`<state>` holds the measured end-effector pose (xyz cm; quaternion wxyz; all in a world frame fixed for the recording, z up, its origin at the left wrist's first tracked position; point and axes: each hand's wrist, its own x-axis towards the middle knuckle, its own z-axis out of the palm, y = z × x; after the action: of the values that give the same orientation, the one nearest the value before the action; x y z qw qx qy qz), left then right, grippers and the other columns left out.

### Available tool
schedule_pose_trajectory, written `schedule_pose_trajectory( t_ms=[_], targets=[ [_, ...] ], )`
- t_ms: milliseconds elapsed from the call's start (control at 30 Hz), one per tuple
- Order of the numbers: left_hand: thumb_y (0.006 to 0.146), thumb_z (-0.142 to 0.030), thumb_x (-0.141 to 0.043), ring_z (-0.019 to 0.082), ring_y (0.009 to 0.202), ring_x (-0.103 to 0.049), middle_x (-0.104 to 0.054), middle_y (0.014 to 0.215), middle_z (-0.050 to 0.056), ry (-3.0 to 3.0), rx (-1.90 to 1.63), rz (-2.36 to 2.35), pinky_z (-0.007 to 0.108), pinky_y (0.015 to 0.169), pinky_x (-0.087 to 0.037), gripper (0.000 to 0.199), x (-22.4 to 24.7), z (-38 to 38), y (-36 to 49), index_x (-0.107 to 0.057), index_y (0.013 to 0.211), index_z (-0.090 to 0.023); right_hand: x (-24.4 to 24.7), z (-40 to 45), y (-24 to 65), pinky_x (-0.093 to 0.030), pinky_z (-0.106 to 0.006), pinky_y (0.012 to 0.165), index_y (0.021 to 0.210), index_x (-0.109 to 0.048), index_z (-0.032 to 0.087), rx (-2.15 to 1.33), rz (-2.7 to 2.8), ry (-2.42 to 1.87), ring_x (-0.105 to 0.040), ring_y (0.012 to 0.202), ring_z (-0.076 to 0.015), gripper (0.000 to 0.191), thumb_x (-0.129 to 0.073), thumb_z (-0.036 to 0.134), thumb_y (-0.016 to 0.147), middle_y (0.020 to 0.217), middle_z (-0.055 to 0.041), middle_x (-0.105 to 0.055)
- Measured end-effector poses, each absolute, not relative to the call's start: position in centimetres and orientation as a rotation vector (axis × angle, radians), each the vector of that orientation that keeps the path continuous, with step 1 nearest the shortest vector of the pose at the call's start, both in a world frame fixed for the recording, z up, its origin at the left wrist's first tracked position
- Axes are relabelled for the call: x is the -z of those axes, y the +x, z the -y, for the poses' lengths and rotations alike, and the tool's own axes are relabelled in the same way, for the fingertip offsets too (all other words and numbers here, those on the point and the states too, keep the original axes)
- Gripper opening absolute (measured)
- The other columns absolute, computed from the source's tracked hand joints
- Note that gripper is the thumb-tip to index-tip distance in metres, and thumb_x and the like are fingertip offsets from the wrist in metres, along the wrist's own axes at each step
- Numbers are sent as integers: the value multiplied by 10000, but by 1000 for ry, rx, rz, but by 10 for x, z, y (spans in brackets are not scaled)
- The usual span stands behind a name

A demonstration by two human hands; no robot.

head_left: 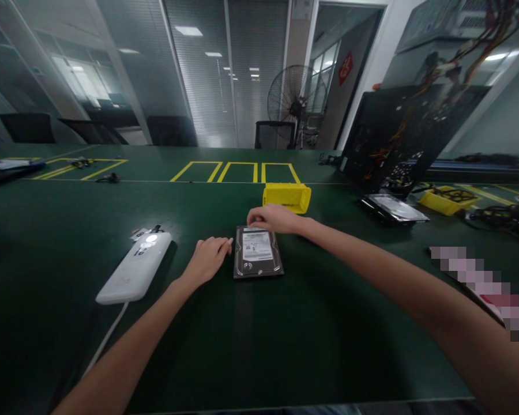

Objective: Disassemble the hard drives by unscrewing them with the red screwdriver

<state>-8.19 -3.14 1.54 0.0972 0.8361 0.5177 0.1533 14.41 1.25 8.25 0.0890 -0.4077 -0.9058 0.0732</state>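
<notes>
A hard drive [258, 266] with a white label lies flat on the green table in front of me, its label facing up. My left hand [209, 257] rests on the table just left of the drive, fingers loosely bent and apart, holding nothing visible. Over the drive's far edge, my right hand [273, 218] is bent downward with fingers and thumb drawn together at the top of the label. Whatever is between those fingertips, if anything, is too small or hidden to make out. A yellow bin [288, 197] stands right behind my right hand.
A white power bank [136, 271] with a cable lies to the left. On the right are an open computer case [372, 132] with loose wires, another drive [393, 207], a second yellow bin [445, 202] and a blurred-out flat item [476, 276]. Yellow tape squares [240, 164] mark the far table.
</notes>
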Motion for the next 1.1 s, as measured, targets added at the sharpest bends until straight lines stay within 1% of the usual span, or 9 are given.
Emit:
schedule_pose_trajectory(
  t_ms=[100, 200, 300, 467, 600, 767, 867, 967, 1100],
  targets=[
    [949, -455, -235, 231, 916, -555, -652, 934, 52, 2417, -421, -1465, 404, 843, -357, 455, -22, 39, -80, -604, 880, -197, -73, -30, 173, -414, -305, 697, 1049, -627, 165, -28, 2436, -1579, -599, 865, -195, 257, -459, 290, 900, 956, -81, -667],
    [875, -616, -327, 230, 831, -541, -633, 894, 53, 2394, -316, -1403, 391, 796, -360, 502, -31, 45, -79, -599, 862, -195, -58, -45, 194, -437, -334, 714, 1093, -600, 101, 78, 2257, -1800, -602, 939, -239, 301, -419, 265, 917, 1087, -162, -639],
    [764, -705, -447, 232, 783, -515, -612, 858, 59, 2430, -292, -1386, 371, 749, -351, 534, -35, 49, -79, -575, 816, -189, -46, -54, 200, -452, -348, 716, 1058, -611, 73, 131, 2196, -1913, -616, 902, -242, 300, -416, 252, 917, 1070, -190, -643],
    [642, -742, -555, 246, 812, -497, -596, 940, 78, 2463, -287, -1349, 348, 729, -335, 617, -34, 50, -80, -559, 907, -186, -45, -61, 195, -457, -383, 725, 996, -645, 45, 184, 2176, -1984, -629, 856, -261, 312, -410, 233, 915, 1022, -226, -652],
    [614, -757, -566, 250, 831, -486, -587, 961, 82, 2463, -287, -1324, 347, 736, -329, 648, -33, 54, -75, -551, 914, -183, -57, -52, 198, -467, -356, 721, 995, -662, 76, 211, 2163, -1990, -633, 852, -247, 313, -432, 271, 911, 1032, -206, -662],
    [641, -778, -523, 245, 851, -470, -579, 976, 75, 2477, -336, -1221, 369, 769, -332, 646, -32, 66, -57, -537, 903, -188, -64, 2, 226, -484, -328, 720, 1073, -635, 167, 253, 2133, -1942, -620, 888, -218, 387, -351, 392, 938, 1047, -107, -668],
    [645, -799, -492, 245, 853, -466, -575, 997, 82, 2480, -343, -1191, 386, 781, -334, 664, -33, 69, -44, -537, 910, -193, -52, 45, 257, -456, -412, 882, 1160, -591, 153, 340, 2162, -1876, -548, 1066, -276, 494, -387, 514, 893, 1136, -128, -617],
    [650, -815, -466, 249, 857, -465, -563, 1025, 94, 2502, -342, -1158, 397, 784, -336, 687, -36, 69, -29, -541, 923, -189, -35, 74, 288, -437, -469, 924, 1296, -490, 140, 194, 2148, -1983, -516, 1122, -316, 643, -378, 597, 858, 1252, -143, -557],
    [644, -839, -436, 249, 859, -470, -554, 1038, 106, 2563, -336, -1053, 400, 792, -335, 723, -39, 67, -7, -547, 943, -190, -18, 84, 308, -427, -464, 955, 1303, -482, 162, 79, 2081, -2007, -514, 1158, -300, 599, -328, 563, 885, 1263, -133, -566]
  ],
)
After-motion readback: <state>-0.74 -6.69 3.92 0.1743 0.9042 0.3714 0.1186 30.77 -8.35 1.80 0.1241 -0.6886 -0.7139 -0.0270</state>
